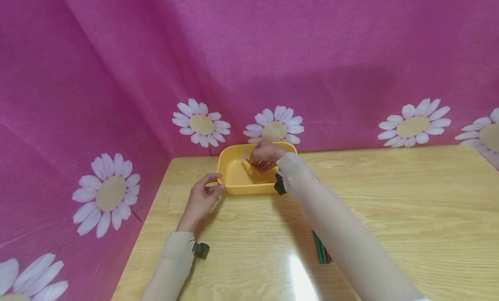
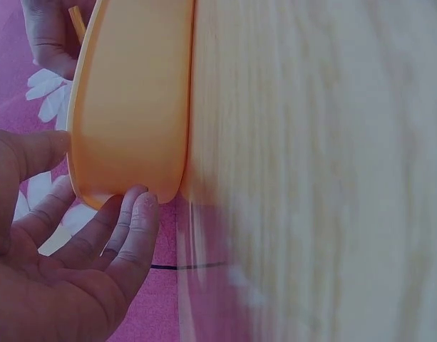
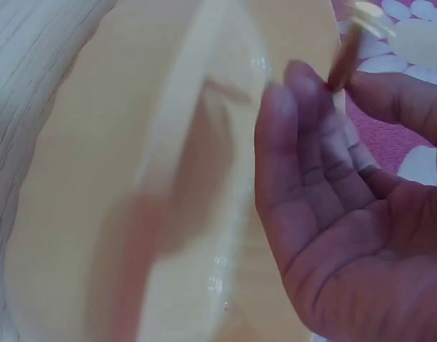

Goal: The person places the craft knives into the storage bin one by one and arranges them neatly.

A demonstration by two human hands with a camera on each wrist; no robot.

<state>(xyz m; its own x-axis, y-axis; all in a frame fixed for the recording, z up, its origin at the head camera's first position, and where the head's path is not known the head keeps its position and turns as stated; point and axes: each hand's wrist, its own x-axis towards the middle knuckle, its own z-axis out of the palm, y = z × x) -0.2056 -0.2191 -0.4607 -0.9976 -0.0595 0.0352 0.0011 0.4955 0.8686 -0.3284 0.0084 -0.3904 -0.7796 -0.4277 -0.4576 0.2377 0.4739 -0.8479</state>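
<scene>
A yellow plastic tray (image 1: 249, 189) with raised walls stands at the back of the table. My right hand (image 1: 267, 156) is over its inside and pinches a thin orange-brown stick (image 3: 346, 60) between thumb and fingertips. The stick is blurred, so its exact kind cannot be told; one end (image 2: 77, 23) shows beyond the tray's rim in the left wrist view. My left hand (image 1: 202, 199) touches the tray's left corner, thumb at the rim and loosely bent fingers against the outer wall (image 2: 132, 121).
Several thin green, red and blue sticks (image 1: 322, 249) lie on the wooden table (image 1: 409, 205), partly hidden under my right forearm. A pink cloth (image 1: 331, 41) with white flowers hangs behind the tray and along the left side.
</scene>
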